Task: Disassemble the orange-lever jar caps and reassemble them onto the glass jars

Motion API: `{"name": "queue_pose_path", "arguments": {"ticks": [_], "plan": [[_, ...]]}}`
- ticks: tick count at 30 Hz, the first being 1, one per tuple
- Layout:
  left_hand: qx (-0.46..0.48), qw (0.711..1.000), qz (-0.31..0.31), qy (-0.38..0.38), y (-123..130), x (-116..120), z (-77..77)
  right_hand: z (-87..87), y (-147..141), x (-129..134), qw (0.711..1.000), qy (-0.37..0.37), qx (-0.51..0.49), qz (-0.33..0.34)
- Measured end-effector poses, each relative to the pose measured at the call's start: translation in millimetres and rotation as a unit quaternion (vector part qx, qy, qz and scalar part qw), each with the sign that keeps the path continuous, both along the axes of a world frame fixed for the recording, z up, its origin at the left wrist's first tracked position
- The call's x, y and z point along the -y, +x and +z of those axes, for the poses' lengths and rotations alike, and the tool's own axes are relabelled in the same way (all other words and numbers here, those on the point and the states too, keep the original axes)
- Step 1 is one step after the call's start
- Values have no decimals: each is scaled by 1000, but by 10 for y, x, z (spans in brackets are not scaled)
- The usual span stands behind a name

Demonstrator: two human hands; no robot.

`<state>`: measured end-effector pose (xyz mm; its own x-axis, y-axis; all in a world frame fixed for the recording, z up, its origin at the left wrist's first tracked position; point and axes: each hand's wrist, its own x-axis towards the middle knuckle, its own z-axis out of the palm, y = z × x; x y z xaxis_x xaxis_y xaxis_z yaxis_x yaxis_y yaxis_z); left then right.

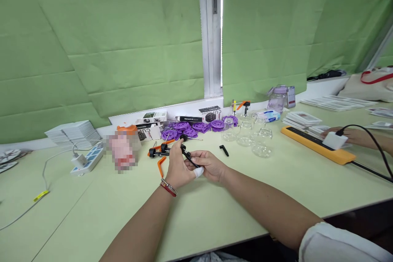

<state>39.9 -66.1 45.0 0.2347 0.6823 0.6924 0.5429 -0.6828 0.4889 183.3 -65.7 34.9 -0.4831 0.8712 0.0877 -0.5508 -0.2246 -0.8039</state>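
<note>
A slim black rod-shaped part with a wider knob-like end [186, 154] is held between my two hands over the table. My left hand [178, 168] wraps round it from the left, and a white wrap covers its thumb tip. From the right, my right hand [211, 166] closes its fingers on the lower end of the same part. Just beyond my left hand lie black rod parts with round ends [157, 152] and an orange L-shaped piece [161, 166]. A small black L-shaped piece [224, 150] lies beyond my right hand.
Purple ring-shaped discs [187, 127] are heaped at the back beside printed boxes [150, 131]. Several clear jars [262, 147] stand right of them. A yellow power strip [317, 145] lies at right, near another person's hand [353, 134]. A white power strip [89, 159] is at left.
</note>
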Motion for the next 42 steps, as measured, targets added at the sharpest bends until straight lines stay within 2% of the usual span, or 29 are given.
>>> {"name": "queue_pose_path", "arguments": {"ticks": [4, 8, 19, 23, 27, 30, 32, 35, 38, 42], "plan": [[-67, 998, -7, -16, -12, -18, -16, -23, 3, 1, 999, -29, 12, -9], [-91, 994, -3, -55, 9, -12, -49, -40, 6, 0, 998, -51, 29, -27], [-82, 996, 17, -27, 29, 71, 101, 36, -13, 24, 999, -26, 31, -4], [-65, 996, 8, -58, -21, 35, 118, 35, -7, 5, 999, -7, 48, 4], [-5, 990, -8, -140, -140, -46, 167, 3, 50, -105, 988, 24, 130, -80], [88, 965, -57, -242, -250, -89, 232, -60, 138, -224, 946, 63, 270, -168], [148, 927, -101, -329, -307, -92, 268, -121, 198, -287, 888, 116, 397, -202], [198, 855, -154, -454, -346, -76, 289, -218, 249, -345, 799, 222, 524, -194], [213, 801, -174, -531, -337, -73, 274, -289, 247, -376, 763, 290, 554, -165], [215, 768, -169, -579, -320, -114, 220, -320, 218, -409, 722, 332, 583, -168]]}}
